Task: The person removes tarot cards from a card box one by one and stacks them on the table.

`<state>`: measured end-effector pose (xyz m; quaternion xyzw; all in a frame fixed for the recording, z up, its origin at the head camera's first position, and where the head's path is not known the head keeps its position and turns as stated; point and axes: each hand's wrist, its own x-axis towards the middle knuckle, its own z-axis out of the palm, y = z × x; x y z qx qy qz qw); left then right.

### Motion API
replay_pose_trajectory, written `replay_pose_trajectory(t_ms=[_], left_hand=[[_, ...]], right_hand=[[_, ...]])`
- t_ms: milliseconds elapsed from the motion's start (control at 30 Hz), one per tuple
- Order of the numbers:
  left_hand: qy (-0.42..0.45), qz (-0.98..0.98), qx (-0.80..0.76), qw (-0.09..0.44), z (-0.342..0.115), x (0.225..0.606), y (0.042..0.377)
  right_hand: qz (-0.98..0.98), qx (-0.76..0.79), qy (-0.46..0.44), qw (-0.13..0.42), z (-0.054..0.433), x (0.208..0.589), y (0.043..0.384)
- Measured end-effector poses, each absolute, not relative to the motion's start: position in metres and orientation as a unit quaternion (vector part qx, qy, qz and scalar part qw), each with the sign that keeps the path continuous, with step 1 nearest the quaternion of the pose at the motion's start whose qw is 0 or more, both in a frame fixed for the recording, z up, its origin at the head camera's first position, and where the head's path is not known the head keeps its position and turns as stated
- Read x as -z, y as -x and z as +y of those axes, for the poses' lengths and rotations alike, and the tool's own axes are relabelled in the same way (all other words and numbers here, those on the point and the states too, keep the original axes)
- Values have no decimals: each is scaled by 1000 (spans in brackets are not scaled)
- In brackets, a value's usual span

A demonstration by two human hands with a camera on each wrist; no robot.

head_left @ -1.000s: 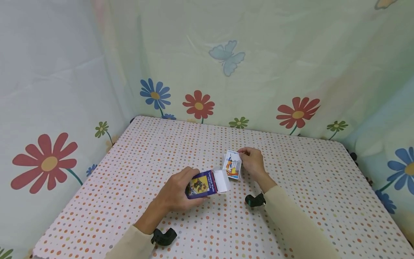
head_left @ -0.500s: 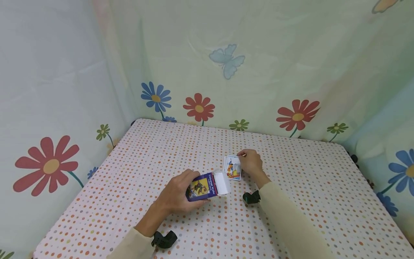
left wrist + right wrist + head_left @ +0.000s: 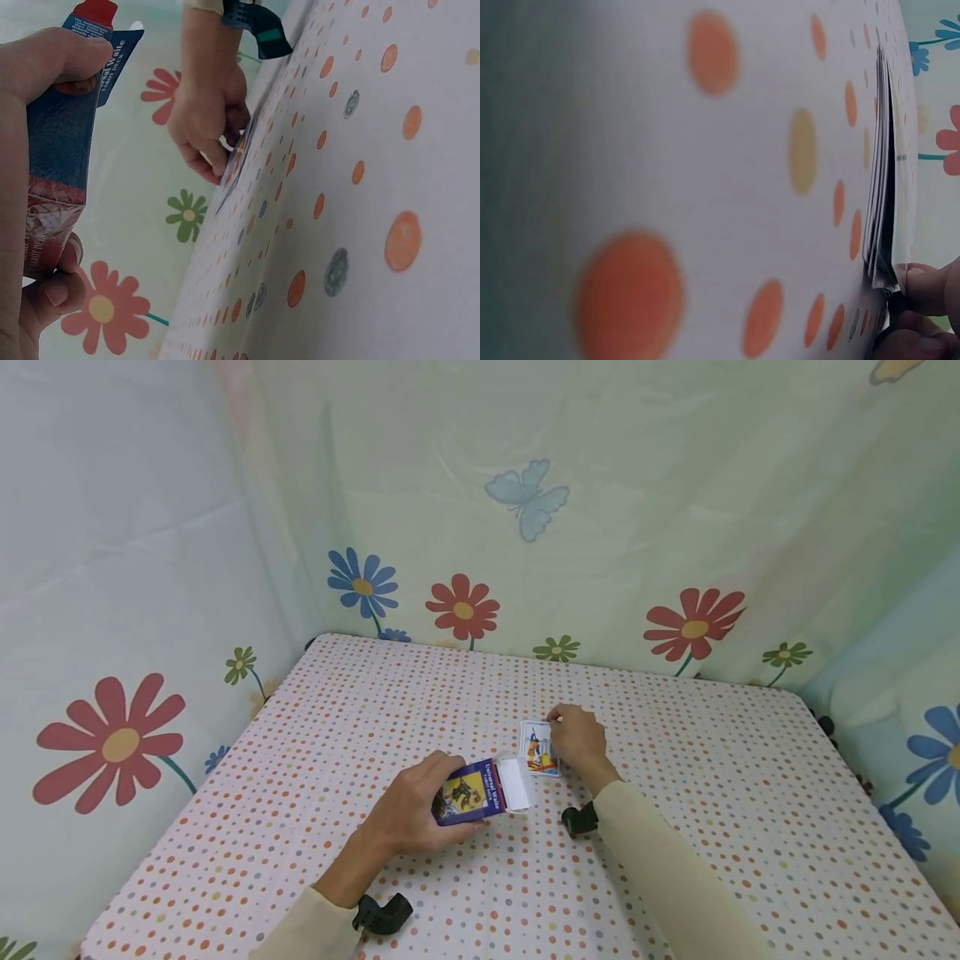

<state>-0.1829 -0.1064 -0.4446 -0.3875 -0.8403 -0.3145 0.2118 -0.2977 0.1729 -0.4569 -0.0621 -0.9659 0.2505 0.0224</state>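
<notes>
In the head view my left hand (image 3: 416, 802) grips a purple tarot card box (image 3: 461, 795) between thumb and fingers. Its white end flap (image 3: 514, 785) stands out toward the right, near the cards. A small stack of tarot cards (image 3: 538, 750) lies picture side up on the table, just beyond the flap. My right hand (image 3: 581, 739) pinches the far right corner of the top of the stack. From the right wrist, the fingertips (image 3: 926, 289) hold the uppermost layer slightly raised, with a dark gap above the lower cards (image 3: 877, 165). How many cards are pinched cannot be told.
A white cloth with coloured dots covers the table (image 3: 360, 710). Behind and beside it hangs a curtain (image 3: 600, 527) printed with flowers and a butterfly. Black wrist cameras (image 3: 382, 914) sit on both wrists.
The top card, tilted a second ago, now sits straighter over the stack. My right hand has shifted slightly left with it. The left hand and box stay nearly in place.
</notes>
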Motion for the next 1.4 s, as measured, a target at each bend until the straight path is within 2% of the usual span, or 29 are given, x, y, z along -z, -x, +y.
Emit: replay_pose_trajectory(t_ms=[767,1400], left_hand=[[386,-841,315,211,-107,447,183],[389,-840,311,216,-108,448,185]], right_hand=[[-953,-287,96,0,172,449,297],[-918,-377,121,33,176,456,292]])
